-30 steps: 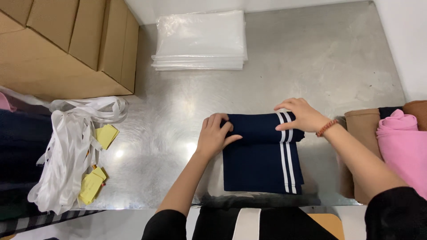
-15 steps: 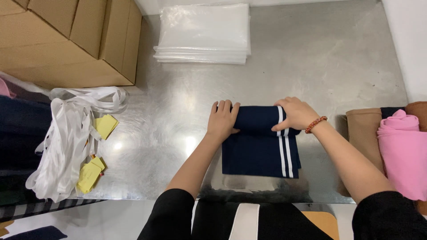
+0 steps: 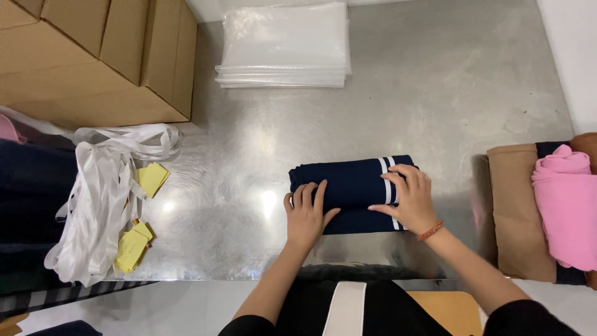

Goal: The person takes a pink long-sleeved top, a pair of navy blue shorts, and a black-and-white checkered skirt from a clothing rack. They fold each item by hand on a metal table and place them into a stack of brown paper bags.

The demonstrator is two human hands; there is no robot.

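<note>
hands flat at lower centre of the frame: left hand (image 3: 306, 213) and right hand (image 3: 407, 198) press, grip open, on the folded navy garment (image 3: 348, 182) on the worktop (image 3: 435, 93).

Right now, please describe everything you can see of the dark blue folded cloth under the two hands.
The navy garment is a soft-looking fabric folded into a compact rectangle, with two thin white stripes across it near its right end. It lies flat on the shiny metal table, close to the front edge. The left hand presses on its left part, and the right hand rests over the stripes. Nothing else touches it.
</note>
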